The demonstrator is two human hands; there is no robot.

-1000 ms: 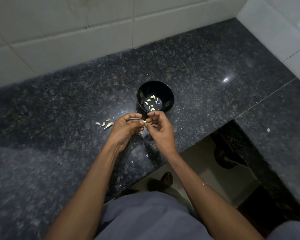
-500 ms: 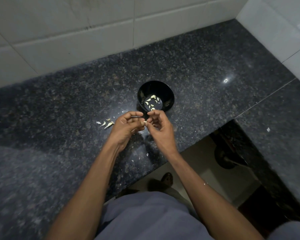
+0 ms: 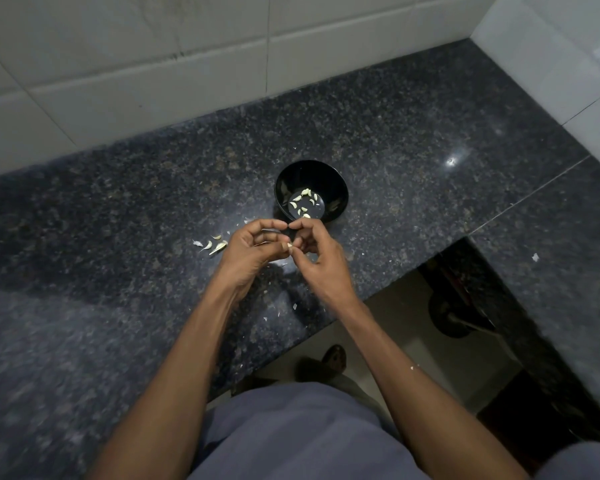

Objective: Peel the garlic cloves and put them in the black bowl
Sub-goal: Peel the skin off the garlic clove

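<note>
Hardly moved since earlier, left hand (image 3: 253,252) and right hand (image 3: 321,259) pinching 1 small, light, slippery garlic clove (image 3: 289,245), best gripped at tips, near black bowl (image 3: 340,199).

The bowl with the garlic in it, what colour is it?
Black and shiny, seen in the head view: the bowl.

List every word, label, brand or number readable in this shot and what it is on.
None: no text shows anywhere.
The black bowl is plain, with no print or label.
The granite counter and the wall tiles carry no writing or signs.
</note>
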